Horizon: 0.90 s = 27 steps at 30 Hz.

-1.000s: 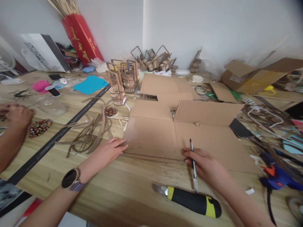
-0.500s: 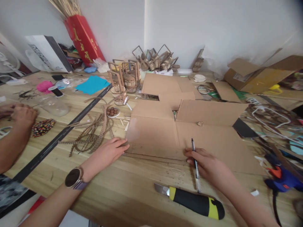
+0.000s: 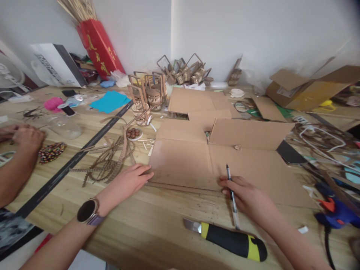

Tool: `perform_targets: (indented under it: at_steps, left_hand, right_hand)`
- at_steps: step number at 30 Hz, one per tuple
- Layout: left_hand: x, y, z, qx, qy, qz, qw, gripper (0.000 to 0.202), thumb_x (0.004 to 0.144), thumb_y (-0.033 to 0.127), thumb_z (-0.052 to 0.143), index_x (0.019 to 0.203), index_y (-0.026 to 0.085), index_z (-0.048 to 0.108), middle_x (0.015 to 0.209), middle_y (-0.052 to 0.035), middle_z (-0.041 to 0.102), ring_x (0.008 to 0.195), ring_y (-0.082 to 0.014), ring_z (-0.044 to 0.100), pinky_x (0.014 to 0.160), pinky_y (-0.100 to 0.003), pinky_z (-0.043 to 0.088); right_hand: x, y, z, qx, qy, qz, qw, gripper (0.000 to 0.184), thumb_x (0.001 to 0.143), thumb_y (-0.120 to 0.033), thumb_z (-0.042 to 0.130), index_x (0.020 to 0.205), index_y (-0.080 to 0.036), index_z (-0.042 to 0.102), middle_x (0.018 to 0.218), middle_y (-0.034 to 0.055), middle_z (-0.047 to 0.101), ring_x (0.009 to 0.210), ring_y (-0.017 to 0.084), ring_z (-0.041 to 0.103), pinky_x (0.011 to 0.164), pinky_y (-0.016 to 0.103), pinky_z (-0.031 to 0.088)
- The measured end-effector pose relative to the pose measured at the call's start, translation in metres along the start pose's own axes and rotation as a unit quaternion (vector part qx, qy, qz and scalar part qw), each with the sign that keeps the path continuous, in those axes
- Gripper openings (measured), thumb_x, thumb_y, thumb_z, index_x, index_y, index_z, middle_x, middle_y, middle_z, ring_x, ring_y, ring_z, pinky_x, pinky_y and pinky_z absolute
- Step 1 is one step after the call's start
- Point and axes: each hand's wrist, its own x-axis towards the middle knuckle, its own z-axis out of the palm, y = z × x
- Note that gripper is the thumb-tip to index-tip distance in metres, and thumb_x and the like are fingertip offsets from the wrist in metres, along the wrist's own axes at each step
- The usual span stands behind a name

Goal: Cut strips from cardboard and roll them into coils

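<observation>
A flattened brown cardboard sheet lies on the wooden table in front of me. My left hand, with a dark watch on its wrist, rests flat at the sheet's near left corner, fingertips touching the edge. My right hand sits at the sheet's near edge and grips a pen that points away from me over the cardboard. A black and yellow utility knife, blade out to the left, lies just in front of my right hand.
Another person's hands work at the far left beside a beaded pouch. A long black ruler, laser-cut strips, small wooden baskets, a blue glue gun, wires and an open box crowd the table.
Almost nothing has moved. The view shifted slightly, and my right hand tilted the pen a little; both hands stay at the cardboard's near edge.
</observation>
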Motion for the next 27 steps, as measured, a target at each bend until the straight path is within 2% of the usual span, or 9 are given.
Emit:
perform_targets:
  at_steps: [4,6,9,12,14,17,21,24,27]
  left_hand:
    - [0.004,0.004,-0.009,0.011,-0.011,0.002,1.000,0.029,0.094,0.016,0.050,0.117,0.022,0.067,0.128,-0.0095,0.060,0.115,-0.0271,0.053,0.095,-0.042,0.047]
    - [0.009,0.006,-0.014,0.010,-0.025,0.006,1.000,0.029,0.094,0.013,0.049,0.114,0.021,0.067,0.124,-0.0096,0.060,0.112,-0.0256,0.054,0.093,-0.038,0.047]
    - [0.021,0.008,-0.022,0.003,-0.077,0.012,0.997,0.026,0.094,0.008,0.044,0.101,0.018,0.068,0.104,-0.0068,0.062,0.090,-0.0181,0.060,0.079,-0.028,0.048]
    - [0.036,0.008,-0.029,0.009,-0.137,0.029,0.990,0.021,0.091,0.006,0.047,0.087,0.016,0.066,0.088,-0.0037,0.061,0.074,-0.0159,0.060,0.067,-0.025,0.045]
    - [0.048,0.010,-0.035,0.013,-0.153,0.048,0.987,0.025,0.087,0.003,0.051,0.099,0.018,0.067,0.088,-0.0029,0.061,0.073,-0.0163,0.060,0.064,-0.023,0.043]
    - [0.068,0.015,-0.046,0.036,-0.188,0.094,0.977,0.069,0.081,-0.007,0.044,0.136,0.034,0.050,0.086,0.0007,0.063,0.066,-0.0136,0.060,0.060,-0.021,0.040]
    - [0.092,0.024,-0.055,0.070,-0.297,0.123,0.944,0.086,0.079,-0.010,0.042,0.143,0.047,0.036,0.069,0.0035,0.061,0.055,-0.0136,0.055,0.057,-0.021,0.037]
    - [0.104,0.026,-0.058,0.070,-0.334,0.132,0.931,0.091,0.078,-0.009,0.047,0.144,0.051,0.029,0.071,0.0038,0.063,0.056,-0.0141,0.054,0.056,-0.021,0.033]
    - [0.107,0.025,-0.060,0.057,-0.361,0.129,0.922,0.093,0.078,-0.009,0.046,0.145,0.051,0.027,0.072,0.0041,0.065,0.055,-0.0135,0.052,0.055,-0.020,0.031]
  right_hand:
    - [0.001,0.000,0.000,-0.001,-0.003,-0.001,1.000,0.024,0.093,-0.020,0.042,0.098,-0.025,0.064,0.104,0.0081,0.071,0.097,0.023,0.066,0.080,0.039,0.058]
    - [0.001,0.000,0.000,0.004,-0.005,-0.001,1.000,0.024,0.092,-0.019,0.042,0.098,-0.026,0.064,0.103,0.0072,0.071,0.097,0.023,0.065,0.080,0.038,0.058]
    - [0.002,-0.001,-0.001,0.007,-0.009,0.000,1.000,0.025,0.092,-0.018,0.042,0.098,-0.027,0.065,0.100,0.0067,0.070,0.096,0.023,0.064,0.077,0.037,0.058]
    - [0.003,-0.001,-0.001,0.005,-0.011,0.002,1.000,0.025,0.091,-0.018,0.043,0.097,-0.027,0.065,0.097,0.0070,0.069,0.094,0.023,0.064,0.076,0.036,0.058]
    - [0.003,-0.002,-0.002,0.007,-0.009,0.000,1.000,0.025,0.091,-0.018,0.043,0.097,-0.027,0.066,0.097,0.0073,0.069,0.094,0.023,0.064,0.077,0.036,0.057]
    - [0.003,-0.002,-0.002,0.011,-0.013,0.000,1.000,0.025,0.091,-0.018,0.043,0.097,-0.026,0.066,0.099,0.0077,0.069,0.095,0.023,0.064,0.078,0.036,0.057]
    - [0.003,-0.001,-0.003,0.017,-0.025,0.007,1.000,0.027,0.092,-0.021,0.042,0.100,-0.025,0.067,0.101,0.0087,0.069,0.096,0.023,0.065,0.080,0.036,0.056]
    - [0.005,-0.002,-0.006,0.019,-0.026,0.023,0.999,0.028,0.093,-0.026,0.041,0.103,-0.023,0.067,0.102,0.0106,0.071,0.096,0.025,0.066,0.080,0.041,0.057]
    - [0.012,-0.016,-0.011,0.039,0.004,0.058,0.998,0.033,0.094,-0.034,0.043,0.113,-0.022,0.066,0.102,0.0115,0.073,0.094,0.027,0.069,0.079,0.043,0.057]
